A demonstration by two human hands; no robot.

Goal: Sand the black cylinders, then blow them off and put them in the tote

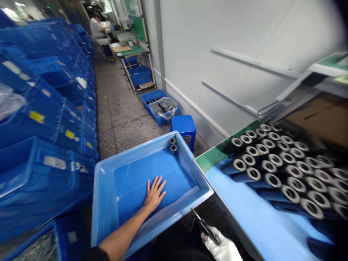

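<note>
My left hand [154, 194] is bare, its fingers spread over the floor of a large light-blue plastic bin [104, 203]; whether the palm presses on it I cannot tell. In the bin's far right corner stand two short dark cylinders [173, 148] with metal ring ends. A white glove covers my right hand [221, 246], low in the view beside the bin's near edge. It is closed round a dark tool with a thin metal nozzle, which looks like an air blow gun [207, 228]. The nozzle tip points up towards the bin's rim.
At right, a workbench [258, 221] carries several dark tubes [272, 179] with metal ring ends. Stacked blue crates [51, 170] line the left. Past the bin are a blue stool [183, 124] and a crate with plastic wrap [160, 108]. A person [98, 29] sits far back.
</note>
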